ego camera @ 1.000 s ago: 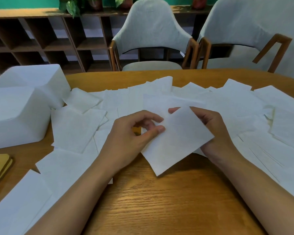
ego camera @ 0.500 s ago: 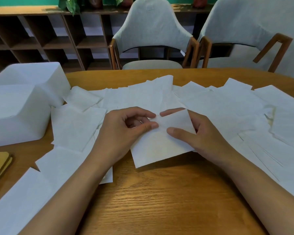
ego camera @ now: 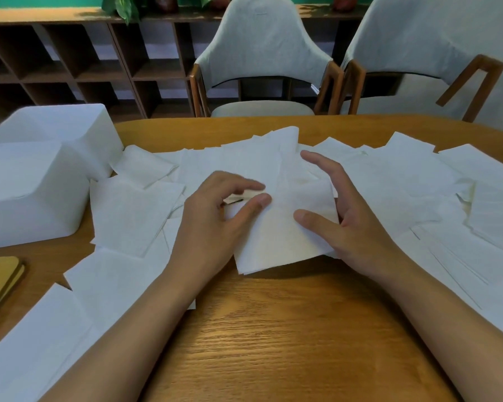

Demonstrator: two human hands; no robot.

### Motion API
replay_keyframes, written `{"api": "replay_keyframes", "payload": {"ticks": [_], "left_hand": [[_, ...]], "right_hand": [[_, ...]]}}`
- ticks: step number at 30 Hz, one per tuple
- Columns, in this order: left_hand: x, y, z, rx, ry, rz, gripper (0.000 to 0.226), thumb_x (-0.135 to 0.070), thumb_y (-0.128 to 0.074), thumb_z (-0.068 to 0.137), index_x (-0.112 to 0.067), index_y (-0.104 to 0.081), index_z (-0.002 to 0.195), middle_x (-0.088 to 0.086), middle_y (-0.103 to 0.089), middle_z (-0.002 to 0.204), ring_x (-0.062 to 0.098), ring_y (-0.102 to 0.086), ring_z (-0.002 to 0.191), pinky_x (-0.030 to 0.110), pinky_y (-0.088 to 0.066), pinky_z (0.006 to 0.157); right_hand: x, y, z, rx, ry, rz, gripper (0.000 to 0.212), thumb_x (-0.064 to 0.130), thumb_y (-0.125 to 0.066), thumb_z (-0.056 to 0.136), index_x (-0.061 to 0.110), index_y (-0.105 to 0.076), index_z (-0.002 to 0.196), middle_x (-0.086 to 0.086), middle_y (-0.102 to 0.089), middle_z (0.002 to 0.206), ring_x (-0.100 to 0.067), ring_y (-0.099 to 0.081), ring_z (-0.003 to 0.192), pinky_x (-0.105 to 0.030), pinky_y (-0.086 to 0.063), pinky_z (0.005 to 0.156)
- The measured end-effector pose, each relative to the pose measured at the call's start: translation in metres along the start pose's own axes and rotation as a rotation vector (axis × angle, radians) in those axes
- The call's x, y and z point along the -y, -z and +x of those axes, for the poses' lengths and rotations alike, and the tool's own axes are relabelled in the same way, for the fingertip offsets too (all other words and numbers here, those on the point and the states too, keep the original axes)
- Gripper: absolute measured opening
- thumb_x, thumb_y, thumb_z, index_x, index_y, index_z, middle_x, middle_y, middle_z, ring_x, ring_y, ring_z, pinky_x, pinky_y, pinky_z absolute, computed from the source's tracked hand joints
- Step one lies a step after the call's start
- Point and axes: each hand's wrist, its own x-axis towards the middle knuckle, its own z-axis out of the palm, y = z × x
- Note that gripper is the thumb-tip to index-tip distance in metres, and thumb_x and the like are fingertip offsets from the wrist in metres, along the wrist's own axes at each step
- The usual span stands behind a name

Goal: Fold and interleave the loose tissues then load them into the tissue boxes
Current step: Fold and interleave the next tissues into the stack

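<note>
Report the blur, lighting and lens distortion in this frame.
Head view: motion blur smears the fingertips of the left hand; a soft sheen lies on the bare table; the folded tissue casts a shadow along its near edge; the wide lens slants the shelf uprights; the white boxes show little surface detail.

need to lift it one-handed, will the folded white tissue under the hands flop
Probably floppy: the folded white paper tissue is thin, its edge curling by the left hand. Likely light, may slide on the smooth wooden table.
</note>
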Motion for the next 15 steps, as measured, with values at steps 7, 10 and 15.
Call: {"api": "replay_keyframes", "payload": {"ticks": [7,10,15], "left_hand": [[-0.009,0.004,0.001,0.122,0.24,-0.336,0.035,-0.023,-0.074,0.095,-0.034,-0.067,0.128,-0.016,-0.074,0.097,-0.001,-0.072,0.084,0.013,-0.052,0.06],[-0.007,0.0,0.0,0.068,0.189,-0.305,0.047,-0.023,-0.076,0.093,-0.038,-0.059,0.134,-0.021,-0.074,0.104,0.007,-0.075,0.087,0.019,-0.055,0.058],[0.003,-0.008,-0.002,0.031,0.012,-0.055,0.058,-0.026,-0.084,0.087,-0.033,-0.049,0.133,-0.016,-0.061,0.112,0.012,-0.064,0.099,0.02,-0.055,0.075]], "right_hand": [[-0.002,0.006,0.003,-0.101,0.007,0.031,0.059,0.029,-0.069,0.093,0.05,-0.039,0.139,0.052,-0.033,0.128,0.025,-0.04,0.115,-0.005,-0.047,0.088],[-0.001,0.01,0.001,0.019,0.013,-0.028,0.035,0.026,-0.066,0.095,0.046,-0.064,0.123,0.042,-0.052,0.127,0.014,-0.046,0.118,-0.006,-0.044,0.092],[-0.007,0.02,0.006,-0.198,-0.015,-0.045,0.035,0.013,-0.063,0.098,0.044,-0.071,0.112,0.038,-0.063,0.117,0.018,-0.048,0.117,0.003,-0.037,0.088]]}}
